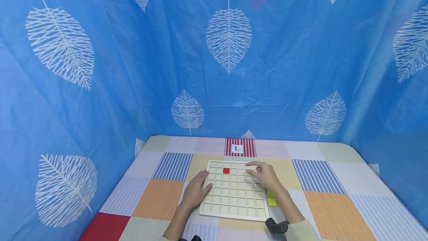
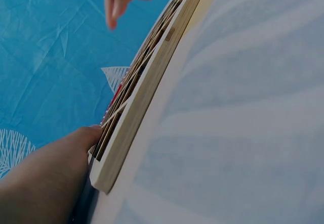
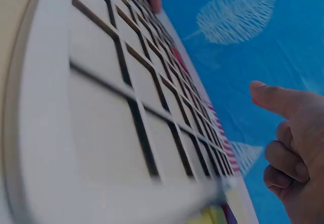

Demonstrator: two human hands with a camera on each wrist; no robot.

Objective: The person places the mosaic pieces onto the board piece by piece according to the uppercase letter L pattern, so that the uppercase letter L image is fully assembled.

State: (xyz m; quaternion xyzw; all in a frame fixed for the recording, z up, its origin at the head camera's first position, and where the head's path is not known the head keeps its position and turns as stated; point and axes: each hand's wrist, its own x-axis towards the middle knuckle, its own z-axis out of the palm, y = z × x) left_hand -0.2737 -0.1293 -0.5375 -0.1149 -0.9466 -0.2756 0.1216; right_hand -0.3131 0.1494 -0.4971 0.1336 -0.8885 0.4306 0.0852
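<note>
A cream grid board (image 1: pixel 234 203) lies on the table with rows of square cells. One red square tile (image 1: pixel 226 170) sits in a cell near its far left. My left hand (image 1: pixel 194 192) rests at the board's left edge, fingers stretched along the side and thumb (image 2: pixel 91 134) over the rim. Above the board's far right part is my right hand (image 1: pixel 265 176), its thumb and index finger apart with nothing between them. In the right wrist view the other fingers (image 3: pixel 286 163) are curled in. Yellow tiles (image 1: pixel 272 201) lie beside the board's right edge, partly under the right forearm.
Beyond the board lies a small card (image 1: pixel 237 148) with a grid pattern, on a red-striped patch. A patchwork cloth (image 1: pixel 167 196) covers the table. Blue curtains (image 1: pixel 284 66) with white leaves enclose the back and sides. A dark wrist device (image 1: pixel 276 226) is on the right wrist.
</note>
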